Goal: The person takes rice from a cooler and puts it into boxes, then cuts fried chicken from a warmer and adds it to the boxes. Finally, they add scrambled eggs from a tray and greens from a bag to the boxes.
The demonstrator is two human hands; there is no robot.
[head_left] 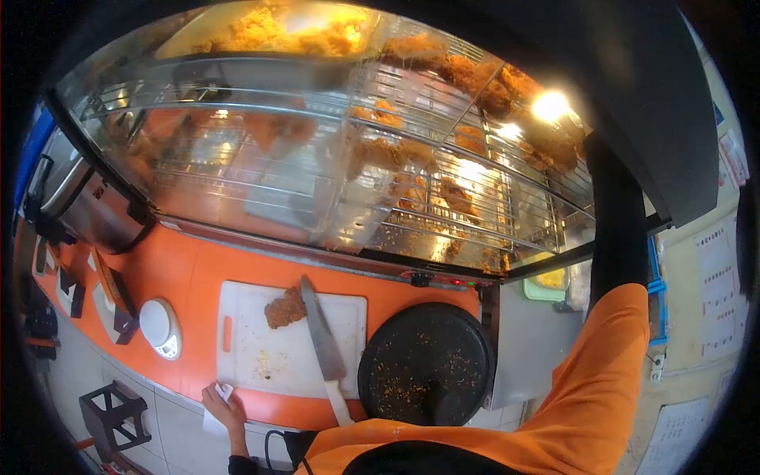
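Observation:
My left hand (226, 408) is low at the counter's front edge, fingers closed on a white paper or cloth (215, 423). Just above it lies a white cutting board (252, 366) bearing a piece of fried chicken (286, 308), crumbs, and a large knife (323, 331) whose handle overhangs the front edge. My right arm, in a black sleeve (617, 229), reaches up to the right side of the glass warming cabinet (317, 245). I cannot make out my right hand there. Behind the glass, fried chicken pieces (376, 154) rest on wire racks.
A round black pan (427, 360) with crumbs stands right of the board. A white kitchen scale (160, 327) is on the left, near boxes (111, 297) and a metal pot (107, 207). A dark stool (115, 416) stands on the tiled floor. A pale green container (545, 286) sits at right.

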